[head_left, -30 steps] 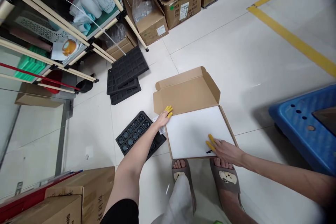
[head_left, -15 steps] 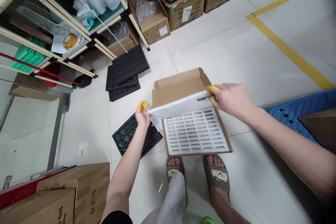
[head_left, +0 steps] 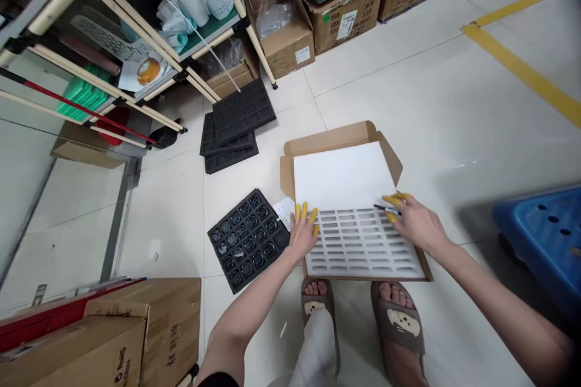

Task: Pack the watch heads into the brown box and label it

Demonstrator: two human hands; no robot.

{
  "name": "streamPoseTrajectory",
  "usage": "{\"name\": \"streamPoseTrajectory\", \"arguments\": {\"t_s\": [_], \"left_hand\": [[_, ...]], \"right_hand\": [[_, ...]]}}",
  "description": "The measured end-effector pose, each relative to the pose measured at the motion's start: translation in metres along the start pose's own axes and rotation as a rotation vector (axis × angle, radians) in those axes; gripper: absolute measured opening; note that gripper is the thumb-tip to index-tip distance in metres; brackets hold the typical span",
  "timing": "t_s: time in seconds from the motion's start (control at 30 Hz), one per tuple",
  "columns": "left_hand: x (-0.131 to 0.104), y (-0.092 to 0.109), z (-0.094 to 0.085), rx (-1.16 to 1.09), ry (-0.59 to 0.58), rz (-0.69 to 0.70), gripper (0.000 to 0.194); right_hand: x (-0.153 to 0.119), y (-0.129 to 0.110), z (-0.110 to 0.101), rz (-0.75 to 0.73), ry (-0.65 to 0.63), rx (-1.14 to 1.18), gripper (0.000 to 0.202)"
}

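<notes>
My left hand (head_left: pixel 305 231), yellow finger cots on its fingertips, has its fingers spread at the left edge of the white slotted foam tray (head_left: pixel 361 248). That tray fills an open, shallow cardboard box (head_left: pixel 426 263) at my feet. Behind the slots, a plain white foam sheet (head_left: pixel 342 174) lies over the opened lid, its near edge by both hands. My right hand (head_left: pixel 420 224), also in yellow finger cots, is at the box's right side. It grips a thin dark pen-like tool (head_left: pixel 385 208), whose exact kind is unclear.
A black tray (head_left: pixel 247 236) of round parts lies left of the box, beside a paper label (head_left: pixel 284 208). Black trays (head_left: pixel 242 110) are stacked by the shelf rack (head_left: pixel 149 42). Cartons (head_left: pixel 170 326) stand front left, a blue plastic pallet (head_left: pixel 535 217) right.
The white sheet, held raised and tilted by both hands before, now lies flat over the lid. My left hand has let go of it and moved right; the view has shifted.
</notes>
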State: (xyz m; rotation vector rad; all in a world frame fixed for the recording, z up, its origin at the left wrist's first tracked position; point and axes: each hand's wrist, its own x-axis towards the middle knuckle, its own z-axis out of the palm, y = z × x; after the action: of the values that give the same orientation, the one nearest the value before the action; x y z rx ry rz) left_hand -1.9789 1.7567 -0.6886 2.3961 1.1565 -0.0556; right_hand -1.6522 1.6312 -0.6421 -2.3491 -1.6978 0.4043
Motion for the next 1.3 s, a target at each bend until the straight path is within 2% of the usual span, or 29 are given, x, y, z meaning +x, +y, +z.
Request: {"name": "streamPoseTrajectory", "arguments": {"t_s": [0.03, 0.1, 0.17, 0.2, 0.37, 0.5, 0.6, 0.67, 0.73, 0.8, 0.87, 0.97, 1.07, 1.13, 1.23, 1.3], "left_hand": [[0.009, 0.0, -0.003, 0.049, 0.014, -0.018, 0.061], [0.028, 0.0, -0.011, 0.118, 0.046, -0.043, 0.06], [0.047, -0.001, -0.018, 0.157, 0.056, -0.059, 0.057], [0.057, -0.001, -0.021, 0.17, 0.047, -0.065, 0.056], [0.099, -0.002, -0.028, 0.182, -0.033, -0.042, 0.056], [0.107, -0.004, -0.026, 0.153, -0.029, -0.074, 0.058], [0.082, -0.006, -0.023, 0.092, 0.038, -0.014, 0.062], [0.047, -0.006, -0.018, 0.012, 0.095, 0.063, 0.061], [0.002, -0.011, -0.009, -0.091, 0.125, 0.081, 0.057], [-0.043, -0.02, 0.002, -0.204, 0.149, -0.023, 0.054], [-0.082, -0.035, 0.015, -0.289, 0.202, -0.229, 0.053], [-0.123, -0.059, 0.03, -0.34, 0.269, -0.476, 0.058], [-0.15, -0.077, 0.033, -0.345, 0.303, -0.6, 0.058], [-0.161, -0.086, 0.029, -0.343, 0.325, -0.677, 0.056], [-0.164, -0.104, 0.017, -0.333, 0.344, -0.76, 0.053], [-0.156, -0.123, 0.007, -0.321, 0.344, -0.788, 0.05]], "right_hand": [[-0.022, 0.012, 0.017, 0.046, -0.041, -0.023, 0.048], [-0.055, 0.029, 0.047, 0.228, -0.043, -0.072, 0.061], [-0.075, 0.038, 0.068, 0.361, -0.028, -0.076, 0.07], [-0.081, 0.039, 0.075, 0.379, -0.037, -0.055, 0.072], [-0.098, 0.049, 0.097, 0.249, -0.111, 0.039, 0.073], [-0.102, 0.064, 0.106, 0.268, -0.07, 0.057, 0.079], [-0.1, 0.067, 0.11, 0.298, -0.056, 0.092, 0.078], [-0.097, 0.064, 0.111, 0.316, -0.058, 0.102, 0.077], [-0.094, 0.058, 0.109, 0.302, -0.071, 0.114, 0.077], [-0.09, 0.05, 0.105, 0.279, -0.084, 0.124, 0.076], [-0.087, 0.043, 0.098, 0.279, -0.094, 0.123, 0.075], [-0.085, 0.029, 0.082, 0.334, -0.064, 0.086, 0.071], [-0.09, 0.012, 0.059, 0.412, -0.031, 0.103, 0.059], [-0.093, -0.002, 0.043, 0.452, -0.063, 0.16, 0.05], [-0.086, -0.03, 0.027, 0.532, -0.183, 0.324, 0.045], [-0.071, -0.056, 0.024, 0.497, -0.243, 0.423, 0.046]]}}
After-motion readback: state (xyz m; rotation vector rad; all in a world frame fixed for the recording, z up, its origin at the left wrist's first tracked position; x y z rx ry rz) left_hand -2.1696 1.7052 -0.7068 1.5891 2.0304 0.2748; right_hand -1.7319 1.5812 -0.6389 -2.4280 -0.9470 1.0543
